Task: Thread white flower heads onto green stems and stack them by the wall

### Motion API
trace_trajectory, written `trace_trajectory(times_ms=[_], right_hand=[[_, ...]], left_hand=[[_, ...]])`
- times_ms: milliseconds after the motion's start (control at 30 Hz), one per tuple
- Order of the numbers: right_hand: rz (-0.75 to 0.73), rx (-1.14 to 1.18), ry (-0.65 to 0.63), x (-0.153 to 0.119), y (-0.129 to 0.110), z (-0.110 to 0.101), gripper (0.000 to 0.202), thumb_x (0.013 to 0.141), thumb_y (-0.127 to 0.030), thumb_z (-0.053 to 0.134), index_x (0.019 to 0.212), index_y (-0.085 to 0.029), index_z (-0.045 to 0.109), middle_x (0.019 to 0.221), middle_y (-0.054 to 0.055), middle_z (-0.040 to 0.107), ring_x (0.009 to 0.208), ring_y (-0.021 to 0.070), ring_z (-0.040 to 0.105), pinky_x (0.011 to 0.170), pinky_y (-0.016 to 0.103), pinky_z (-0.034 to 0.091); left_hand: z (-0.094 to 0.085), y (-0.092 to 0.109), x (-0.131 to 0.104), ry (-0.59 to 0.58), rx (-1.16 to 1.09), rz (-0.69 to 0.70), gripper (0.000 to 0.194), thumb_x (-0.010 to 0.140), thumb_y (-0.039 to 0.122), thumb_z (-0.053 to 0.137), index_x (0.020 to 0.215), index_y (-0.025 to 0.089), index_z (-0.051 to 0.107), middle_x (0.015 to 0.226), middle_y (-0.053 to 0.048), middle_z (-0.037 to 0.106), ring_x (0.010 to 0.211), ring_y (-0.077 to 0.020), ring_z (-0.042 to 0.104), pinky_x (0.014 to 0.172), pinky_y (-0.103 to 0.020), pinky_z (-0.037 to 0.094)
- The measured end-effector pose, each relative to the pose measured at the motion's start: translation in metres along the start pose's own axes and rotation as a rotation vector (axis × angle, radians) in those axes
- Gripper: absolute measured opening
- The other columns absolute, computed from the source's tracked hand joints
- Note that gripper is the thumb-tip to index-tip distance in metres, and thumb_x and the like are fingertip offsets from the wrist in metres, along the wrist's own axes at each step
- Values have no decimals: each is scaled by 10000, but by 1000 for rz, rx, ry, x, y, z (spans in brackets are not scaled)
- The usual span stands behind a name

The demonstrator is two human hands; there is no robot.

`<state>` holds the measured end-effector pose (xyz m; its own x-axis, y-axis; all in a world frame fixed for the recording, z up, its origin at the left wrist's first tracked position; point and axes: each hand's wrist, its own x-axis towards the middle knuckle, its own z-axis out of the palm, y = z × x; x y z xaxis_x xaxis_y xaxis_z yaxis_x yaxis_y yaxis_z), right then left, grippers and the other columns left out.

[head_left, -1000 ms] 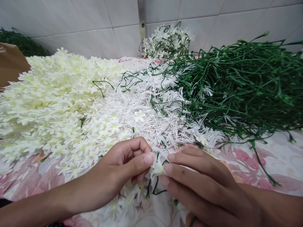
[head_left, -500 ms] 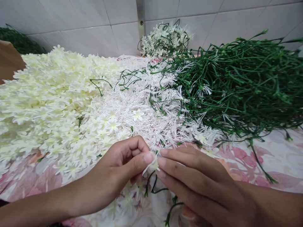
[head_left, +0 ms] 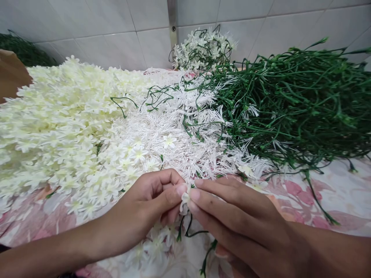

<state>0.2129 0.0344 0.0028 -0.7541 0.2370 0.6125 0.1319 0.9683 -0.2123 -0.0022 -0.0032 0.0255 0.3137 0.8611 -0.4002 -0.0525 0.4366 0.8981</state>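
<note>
A small white artificial flower (head_left: 184, 201) is pinched between my two hands, low in the middle of the head view. My left hand (head_left: 158, 197) has thumb and forefinger closed on its left side. From the right, the fingertips of my right hand (head_left: 240, 216) press together on the same flower; its thumb is hidden. A bit of green stem shows at the fingertips. Below the hands, dark green stems (head_left: 191, 233) hang or lie; I cannot tell whether they join the flower. Several white blossoms (head_left: 156, 247) lie on the cloth under my hands.
Loose white-yellow flower heads (head_left: 63, 127) are heaped at left. White thread-like stamens (head_left: 174, 127) fill the middle, and green plastic stems (head_left: 304, 104) pile up at right. Assembled flowers (head_left: 204, 48) stand against the tiled wall (head_left: 110, 19). A floral cloth (head_left: 344, 193) lies beneath.
The white flower has turned between my fingers, its petals now bunched closer. My right fingertips have shifted slightly left, nearer my left thumb.
</note>
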Motion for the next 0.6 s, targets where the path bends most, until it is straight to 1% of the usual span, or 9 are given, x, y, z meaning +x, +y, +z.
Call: trace_trajectory(times_ms=[67, 133, 267, 367, 433, 467, 500, 533, 600], right_hand=[[7, -9, -19, 1, 0, 0, 378, 1023, -190, 294, 1184, -73, 615, 1197, 107, 689, 1239, 247, 539, 1007, 392, 476], [21, 4, 9, 1, 0, 0, 367, 1019, -190, 290, 1178, -80, 602, 1182, 117, 684, 1239, 225, 536, 1007, 360, 476], [141, 108, 209, -1, 0, -2, 284, 972, -143, 356, 1126, -119, 593, 1028, 131, 686, 1112, 197, 610, 954, 301, 506], [269, 221, 235, -3, 1, -3, 255, 932, -82, 391, 1087, -164, 575, 820, 68, 680, 790, 175, 675, 726, 287, 563], [513, 275, 301, -3, 2, -2, 207, 938, -113, 422, 1053, -204, 568, 663, -7, 614, 551, 130, 594, 518, 237, 508], [642, 298, 314, -3, 3, -2, 160, 951, -145, 437, 1003, -220, 569, 621, -30, 578, 492, 114, 544, 452, 216, 461], [746, 325, 285, -2, 4, -1, 124, 961, -186, 454, 933, -226, 568, 590, -44, 539, 463, 103, 501, 413, 202, 416], [802, 356, 220, -1, 5, -1, 160, 970, -224, 462, 837, -223, 551, 563, -52, 494, 450, 95, 464, 393, 195, 379], [781, 410, 83, 3, 7, -2, 313, 974, -281, 457, 669, -212, 448, 529, -58, 401, 448, 86, 399, 393, 200, 327]], left_hand=[[0, 0, 1, -3, -25, -13, 356, 864, 480, 635, 736, 160, 544, 546, 57, 525, 494, -47, 408, 496, -144, 317], [1, 1, 2, -10, -44, -30, 361, 863, 475, 637, 727, 155, 543, 534, 53, 520, 483, -48, 401, 492, -148, 318], [1, 0, 3, -14, -124, -62, 413, 815, 520, 676, 697, 149, 537, 512, 54, 493, 471, -49, 375, 485, -151, 310], [0, -1, 4, 47, -176, -87, 427, 780, 541, 701, 701, 156, 533, 495, 59, 479, 469, -55, 377, 475, -151, 297], [-1, -2, 4, 77, -178, -95, 395, 792, 515, 700, 716, 161, 541, 484, 59, 477, 466, -60, 382, 464, -152, 287], [-1, -2, 3, 90, -178, -99, 374, 803, 495, 694, 722, 162, 544, 483, 58, 478, 467, -62, 385, 465, -154, 288], [-1, -1, 3, 100, -178, -101, 357, 811, 480, 690, 727, 163, 548, 488, 55, 484, 476, -66, 393, 475, -156, 301], [-1, -1, 3, 107, -179, -99, 346, 814, 469, 688, 728, 164, 550, 491, 53, 487, 483, -70, 401, 487, -160, 318], [0, 1, 4, 128, -183, -88, 333, 808, 452, 694, 724, 165, 548, 491, 52, 492, 482, -73, 405, 502, -167, 347]])
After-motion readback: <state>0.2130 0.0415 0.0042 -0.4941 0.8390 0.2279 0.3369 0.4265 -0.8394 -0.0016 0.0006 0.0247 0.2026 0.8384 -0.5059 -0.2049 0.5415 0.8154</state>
